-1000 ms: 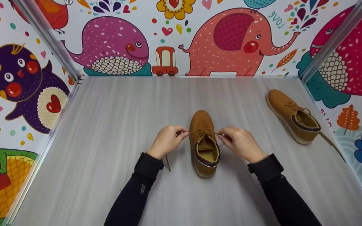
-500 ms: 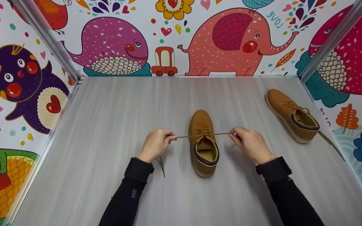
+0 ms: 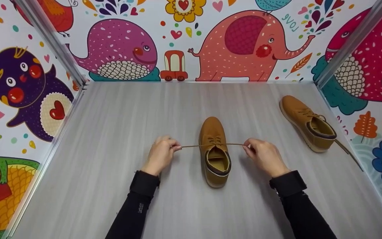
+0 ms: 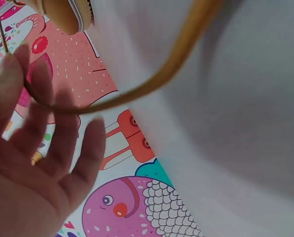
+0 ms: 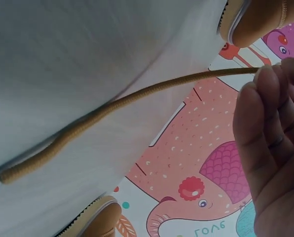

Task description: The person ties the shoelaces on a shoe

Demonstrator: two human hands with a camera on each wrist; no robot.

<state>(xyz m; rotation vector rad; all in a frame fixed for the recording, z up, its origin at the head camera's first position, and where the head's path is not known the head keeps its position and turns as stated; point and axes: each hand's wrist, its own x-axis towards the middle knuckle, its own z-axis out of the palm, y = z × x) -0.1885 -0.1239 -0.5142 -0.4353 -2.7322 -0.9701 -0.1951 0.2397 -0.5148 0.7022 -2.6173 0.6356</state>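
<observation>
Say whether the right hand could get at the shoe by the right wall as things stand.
Probably yes: nothing visible stands between the right hand and that tan lace-up shoe. But the hand's grip is on a shoelace, likely needing release first.

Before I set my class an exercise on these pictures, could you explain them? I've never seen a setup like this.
There is no robot here, just a person's bare left hand and right hand. The wide picture comes from a head camera, looking forward and down. The other two come from wrist cameras, each showing that hand's work close up.

On the pale grey surface stand a tan shoe, between the hands, and a second shoe, off to the right. Each hand's grip is a pinch on the shoelace, drawn out to both sides of the shoe between them. Behind are walls printed with cartoon animals.
</observation>
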